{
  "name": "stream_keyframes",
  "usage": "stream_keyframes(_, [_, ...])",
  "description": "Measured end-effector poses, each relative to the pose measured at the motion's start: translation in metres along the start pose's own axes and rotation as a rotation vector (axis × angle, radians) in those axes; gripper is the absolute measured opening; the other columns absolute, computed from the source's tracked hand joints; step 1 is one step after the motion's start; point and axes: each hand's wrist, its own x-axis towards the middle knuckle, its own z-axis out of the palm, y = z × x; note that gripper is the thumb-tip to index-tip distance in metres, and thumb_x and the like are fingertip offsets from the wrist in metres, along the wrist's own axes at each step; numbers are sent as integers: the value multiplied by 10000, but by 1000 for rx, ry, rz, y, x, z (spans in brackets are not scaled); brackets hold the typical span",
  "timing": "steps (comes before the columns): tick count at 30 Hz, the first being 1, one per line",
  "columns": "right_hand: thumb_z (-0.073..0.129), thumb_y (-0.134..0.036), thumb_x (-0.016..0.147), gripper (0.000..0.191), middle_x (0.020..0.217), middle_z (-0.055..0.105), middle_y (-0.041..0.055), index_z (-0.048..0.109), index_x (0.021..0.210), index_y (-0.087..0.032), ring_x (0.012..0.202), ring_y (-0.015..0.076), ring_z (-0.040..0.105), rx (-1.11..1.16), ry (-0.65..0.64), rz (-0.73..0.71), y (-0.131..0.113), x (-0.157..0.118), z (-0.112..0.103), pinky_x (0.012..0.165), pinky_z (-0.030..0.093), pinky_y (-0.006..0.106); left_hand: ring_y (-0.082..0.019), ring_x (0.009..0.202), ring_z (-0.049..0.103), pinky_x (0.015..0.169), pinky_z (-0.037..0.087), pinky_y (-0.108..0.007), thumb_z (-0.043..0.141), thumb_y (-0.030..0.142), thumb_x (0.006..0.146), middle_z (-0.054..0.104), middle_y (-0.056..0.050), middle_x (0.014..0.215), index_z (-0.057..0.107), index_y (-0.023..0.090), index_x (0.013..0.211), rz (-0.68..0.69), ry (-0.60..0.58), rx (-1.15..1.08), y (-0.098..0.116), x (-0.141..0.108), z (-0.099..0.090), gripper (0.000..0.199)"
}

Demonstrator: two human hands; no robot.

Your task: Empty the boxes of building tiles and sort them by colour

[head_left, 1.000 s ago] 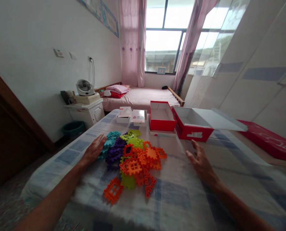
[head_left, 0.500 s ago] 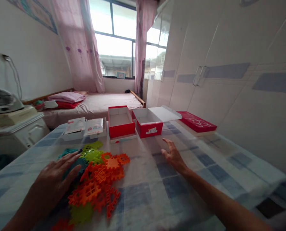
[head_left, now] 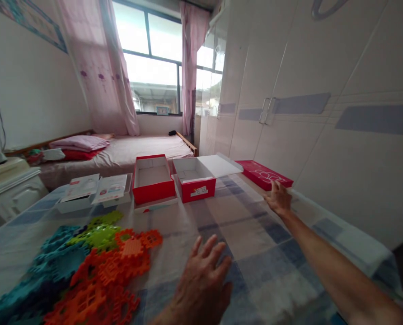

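At the right hand's [head_left: 278,198] fingertips, the flat box [head_left: 260,173] is angled lengthwise toward near right; any grip cannot be told. The left hand [head_left: 203,276], farther off, is held spread.

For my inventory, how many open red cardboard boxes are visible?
2: one open red cardboard box left of centre; another open red box to its right. None seems hidden.

Place looked like home bedroom: wooden-framed bed [head_left: 143,148] stood below window [head_left: 162,76], folded pink bedding [head_left: 81,142] on left end; pink curtains [head_left: 93,58] hung at both sides; white wardrobe [head_left: 289,76] filled right side; low white cabinet [head_left: 15,198] stood at left.
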Motion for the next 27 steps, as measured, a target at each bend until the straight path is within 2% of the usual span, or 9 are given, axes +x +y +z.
stream_keyframes(3, [529,-349,775,632,1393,382,147,349,1337,-125,1247,308,328,-89,12,-37,8,17,13,925,353,485,-313,1240,422,1008,350,-571,622,357,733,536,-74,1286,583,248,1095,72,-49,-36,5,13,36,381])
stream_keyframes(5, [509,-348,791,588,1375,420,128,370,1326,-145,1233,308,342,-131,3,-54,13,24,20,914,349,494,-323,1220,445,966,390,-580,604,359,746,542,-82,1276,583,238,1076,97,-32,-9,-2,15,54,352])
stream_keyframes(8, [479,-285,808,492,1325,489,102,421,1285,-177,1197,296,387,-189,14,-136,19,29,26,908,331,499,-322,1171,497,901,464,-549,595,381,753,574,-86,1228,585,241,1055,130,18,18,-19,12,70,333])
stream_keyframes(13, [447,-226,822,435,1243,550,139,447,1249,-143,1100,277,471,-254,143,-347,24,21,18,922,289,486,-327,1157,508,872,497,-521,603,349,738,593,-108,1185,593,223,1033,156,76,19,-32,5,76,320])
stream_keyframes(18, [409,-271,860,396,1131,593,175,459,1211,-94,989,272,543,-309,181,-423,32,12,-8,854,337,412,-337,1197,467,902,477,-524,605,286,715,569,-120,1217,600,209,1042,113,22,-37,-27,6,70,336])
stream_keyframes(21, [394,-324,872,407,1001,624,168,467,1187,-78,858,261,588,-316,178,-340,43,13,-25,770,374,377,-329,1223,439,931,455,-522,587,240,714,550,-111,1243,599,212,1058,67,-20,-80,-24,6,64,346])
stream_keyframes(23, [381,-354,875,411,922,633,152,480,1167,-83,791,252,598,-284,184,-193,51,18,-35,719,393,361,-321,1243,416,952,439,-518,567,203,714,530,-111,1266,594,211,1077,47,-41,-100,-22,6,62,364])
stream_keyframes(25, [345,-375,885,385,966,621,143,517,1123,-126,802,246,601,-192,215,-36,59,26,-42,687,412,345,-319,1256,398,968,426,-513,554,166,703,517,-118,1279,591,203,1086,34,-49,-109,-21,5,60,386])
stream_keyframes(27, [334,-387,882,379,1104,573,136,524,1127,-168,842,233,601,-41,242,49,66,34,-43,678,436,334,-319,1259,393,974,421,-510,548,143,690,511,-124,1282,589,197,1088,25,-50,-112,-20,4,60,404])
